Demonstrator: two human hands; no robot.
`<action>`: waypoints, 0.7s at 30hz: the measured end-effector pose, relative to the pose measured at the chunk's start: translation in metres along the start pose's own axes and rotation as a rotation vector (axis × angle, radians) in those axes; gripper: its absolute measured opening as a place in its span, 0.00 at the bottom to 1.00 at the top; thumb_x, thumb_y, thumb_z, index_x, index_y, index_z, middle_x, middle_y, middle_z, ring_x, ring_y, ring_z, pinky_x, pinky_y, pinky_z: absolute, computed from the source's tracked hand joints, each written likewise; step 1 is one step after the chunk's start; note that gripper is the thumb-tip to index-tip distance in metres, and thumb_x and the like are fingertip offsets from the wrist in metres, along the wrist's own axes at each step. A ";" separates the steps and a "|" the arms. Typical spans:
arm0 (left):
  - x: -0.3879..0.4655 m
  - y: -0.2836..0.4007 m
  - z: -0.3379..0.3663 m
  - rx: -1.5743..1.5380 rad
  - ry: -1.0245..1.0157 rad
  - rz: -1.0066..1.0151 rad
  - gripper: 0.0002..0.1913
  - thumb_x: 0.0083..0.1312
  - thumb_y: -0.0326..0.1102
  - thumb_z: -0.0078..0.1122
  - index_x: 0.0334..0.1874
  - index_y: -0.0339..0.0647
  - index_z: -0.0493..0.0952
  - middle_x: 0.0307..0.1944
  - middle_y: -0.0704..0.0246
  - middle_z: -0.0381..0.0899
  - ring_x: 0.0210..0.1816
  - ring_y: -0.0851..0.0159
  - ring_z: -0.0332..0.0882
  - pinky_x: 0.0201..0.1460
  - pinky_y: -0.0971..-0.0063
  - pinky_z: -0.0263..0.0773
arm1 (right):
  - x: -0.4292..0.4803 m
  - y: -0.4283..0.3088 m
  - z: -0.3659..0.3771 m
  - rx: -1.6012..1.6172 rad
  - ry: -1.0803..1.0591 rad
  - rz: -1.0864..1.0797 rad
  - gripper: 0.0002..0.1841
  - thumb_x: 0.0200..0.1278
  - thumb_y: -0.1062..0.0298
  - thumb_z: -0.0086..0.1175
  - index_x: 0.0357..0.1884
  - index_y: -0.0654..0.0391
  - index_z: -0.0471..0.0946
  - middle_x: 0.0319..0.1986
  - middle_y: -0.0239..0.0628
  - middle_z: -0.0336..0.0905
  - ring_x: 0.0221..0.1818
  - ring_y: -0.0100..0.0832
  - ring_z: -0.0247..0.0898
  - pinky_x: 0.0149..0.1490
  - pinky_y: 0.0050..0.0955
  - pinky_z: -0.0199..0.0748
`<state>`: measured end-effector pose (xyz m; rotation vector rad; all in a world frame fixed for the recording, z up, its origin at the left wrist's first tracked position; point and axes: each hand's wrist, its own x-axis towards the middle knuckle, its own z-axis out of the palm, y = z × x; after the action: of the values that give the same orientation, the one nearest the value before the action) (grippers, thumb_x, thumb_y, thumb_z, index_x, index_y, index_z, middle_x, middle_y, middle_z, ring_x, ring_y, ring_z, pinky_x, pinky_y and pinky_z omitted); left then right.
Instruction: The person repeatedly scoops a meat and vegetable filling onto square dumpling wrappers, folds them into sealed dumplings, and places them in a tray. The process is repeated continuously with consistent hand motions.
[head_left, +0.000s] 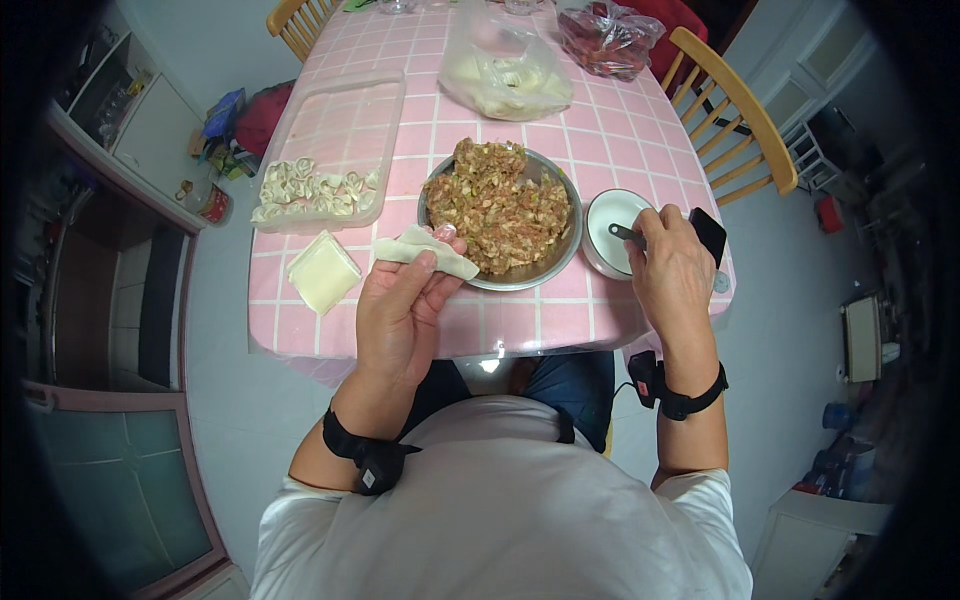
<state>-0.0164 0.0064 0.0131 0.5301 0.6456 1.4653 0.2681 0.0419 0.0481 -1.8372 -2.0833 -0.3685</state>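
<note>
My left hand (405, 300) holds a partly folded wonton wrapper (424, 253) with a bit of pinkish filling by its upper edge. Just beyond it, a metal bowl (574, 247) holds minced meat filling (499, 206). To the right of that bowl, my right hand (667, 259) grips the dark handle of a utensil (621, 231) over a white bowl (600, 262); the utensil's other end is hidden. A stack of square wrappers (324, 274) lies left of my left hand. Behind the stack, folded wontons (315, 191) fill the near end of a clear plastic tray (397, 127).
A black phone (708, 232) lies by my right hand. Farther back on the checked tablecloth (409, 142) are a plastic bag with pale contents (510, 82) and another bag with reddish contents (611, 41). Wooden chairs (735, 112) stand around the table.
</note>
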 end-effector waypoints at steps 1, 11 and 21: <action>0.000 0.000 0.000 -0.005 0.002 0.003 0.16 0.78 0.27 0.56 0.64 0.30 0.74 0.62 0.55 0.81 0.64 0.59 0.82 0.63 0.67 0.84 | 0.000 0.000 0.000 0.006 0.009 -0.009 0.13 0.54 0.71 0.71 0.40 0.58 0.80 0.37 0.41 0.77 0.42 0.42 0.82 0.43 0.42 0.81; -0.001 0.000 0.000 -0.004 0.003 -0.006 0.16 0.78 0.27 0.56 0.64 0.31 0.74 0.62 0.56 0.81 0.63 0.60 0.82 0.63 0.67 0.84 | 0.000 -0.001 -0.009 -0.004 0.008 0.020 0.11 0.54 0.71 0.72 0.37 0.56 0.82 0.35 0.37 0.78 0.42 0.42 0.80 0.44 0.42 0.79; -0.001 -0.003 0.007 0.070 0.013 -0.080 0.20 0.76 0.30 0.58 0.66 0.31 0.71 0.61 0.59 0.80 0.65 0.62 0.81 0.67 0.68 0.82 | -0.006 -0.056 -0.038 0.688 0.047 -0.194 0.11 0.56 0.69 0.71 0.40 0.55 0.84 0.36 0.39 0.78 0.38 0.43 0.81 0.41 0.38 0.77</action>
<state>-0.0095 0.0052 0.0156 0.5434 0.7228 1.3754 0.2166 0.0135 0.0819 -1.2149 -2.0101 0.2406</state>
